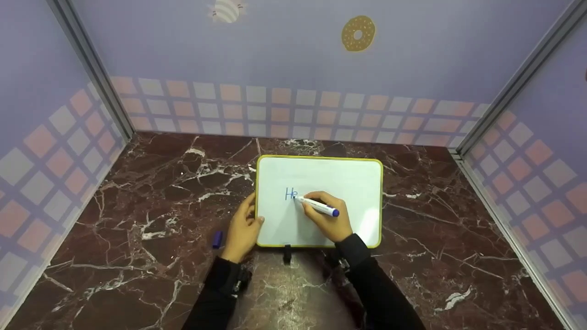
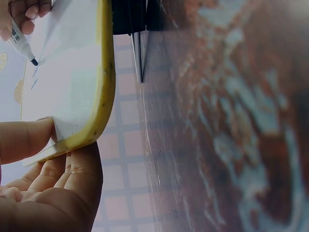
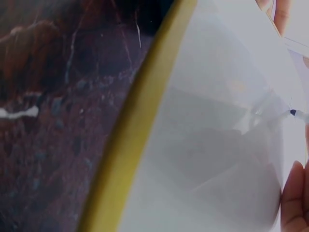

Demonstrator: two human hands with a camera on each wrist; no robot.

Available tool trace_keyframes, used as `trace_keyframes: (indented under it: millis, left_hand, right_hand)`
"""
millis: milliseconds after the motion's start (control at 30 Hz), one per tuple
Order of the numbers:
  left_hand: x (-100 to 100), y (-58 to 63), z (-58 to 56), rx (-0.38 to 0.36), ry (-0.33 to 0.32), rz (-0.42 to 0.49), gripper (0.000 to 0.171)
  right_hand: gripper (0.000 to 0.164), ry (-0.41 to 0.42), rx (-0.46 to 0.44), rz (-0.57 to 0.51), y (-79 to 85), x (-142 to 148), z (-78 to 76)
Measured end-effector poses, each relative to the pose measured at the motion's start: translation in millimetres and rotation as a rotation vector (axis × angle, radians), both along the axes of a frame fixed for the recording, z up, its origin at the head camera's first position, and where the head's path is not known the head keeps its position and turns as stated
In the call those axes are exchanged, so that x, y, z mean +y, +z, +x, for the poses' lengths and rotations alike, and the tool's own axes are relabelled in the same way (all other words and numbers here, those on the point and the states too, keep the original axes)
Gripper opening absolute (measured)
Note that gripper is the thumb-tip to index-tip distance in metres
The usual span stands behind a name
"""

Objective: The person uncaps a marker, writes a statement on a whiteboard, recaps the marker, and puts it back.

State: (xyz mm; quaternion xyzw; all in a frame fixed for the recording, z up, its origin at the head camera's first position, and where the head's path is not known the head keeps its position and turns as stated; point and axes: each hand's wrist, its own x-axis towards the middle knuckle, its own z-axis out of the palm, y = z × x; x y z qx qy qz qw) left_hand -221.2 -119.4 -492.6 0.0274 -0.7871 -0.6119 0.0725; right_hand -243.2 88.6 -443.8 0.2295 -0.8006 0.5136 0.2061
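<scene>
One whiteboard [image 1: 321, 174] with a yellow frame is occupying the middle of the scene in the head view, over a dark red marbled tabletop [image 1: 160, 275]. The left-hand grip [image 1: 243, 229] is pinching the board's left edge, toward the near corner. The right-hand grip [image 1: 332, 220] is pinching a white marker [image 1: 321, 206] with a blue end, and its tip is meeting the blue letters "He" [image 1: 290, 194], left of the board's middle. A dark blue cap [image 1: 217, 239] is lying on the tabletop, just left of the left-hand grip.

In the left wrist view, the thumb [image 2: 24, 137] is pressing on the white face while the fingers [image 2: 84, 174] are supporting the back.

In the right wrist view, the marker's dark tip is touching the board; the right-hand grip is showing only partly, so its hold cannot be told from there.
</scene>
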Motion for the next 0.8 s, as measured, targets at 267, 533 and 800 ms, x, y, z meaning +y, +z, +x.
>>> trace_keyframes:
  millis: [267, 533, 800]
  left_hand:
    - [-0.3, -0.6, -0.2, 0.003, 0.002, 0.001, 0.066]
    - [-1.1, 0.5, 0.9, -0.007, -0.005, 0.011, 0.066]
    - [-0.7, -0.1, 0.3, -0.007, -0.015, -0.004, 0.065]
  right_hand:
    - [0.009, -0.002, -0.012, -0.012, -0.2, 3.5, -0.1]
    - [0.008, 0.003, -0.015, -0.021, -0.8, 5.4, -0.6]
    - [0.009, 0.001, -0.032, -0.07, 1.7, 9.9, -2.0]
